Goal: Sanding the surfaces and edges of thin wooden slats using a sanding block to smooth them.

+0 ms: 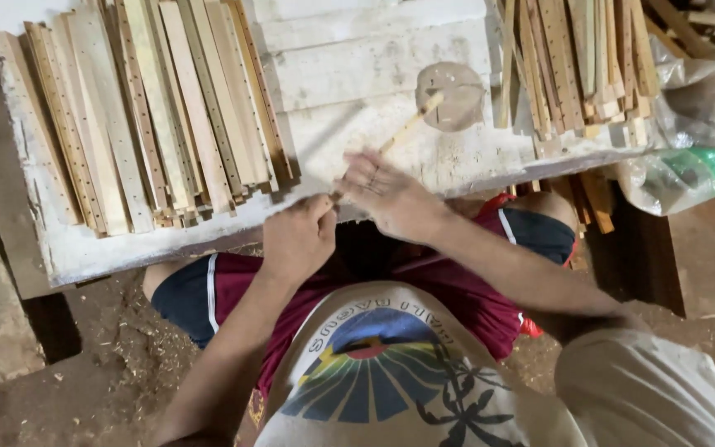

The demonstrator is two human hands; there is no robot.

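Observation:
My left hand (298, 238) is closed at the near edge of a white-stained wooden bench (374, 66), its fingers pinched near the lower end of a thin wooden stick (407, 128). My right hand (386, 194) lies over the same stick, fingers spread along it. The stick slants up and right to a round brownish glue patch (454, 95) on the bench top. Its lower end is hidden by my hands.
A stack of flat wooden slats (151, 116), some with rows of holes, lies on the bench's left. Another slat stack (577, 62) is at the right. A plastic bag (693, 145) with a green item sits far right. Sawdust covers the dirt floor (109, 364).

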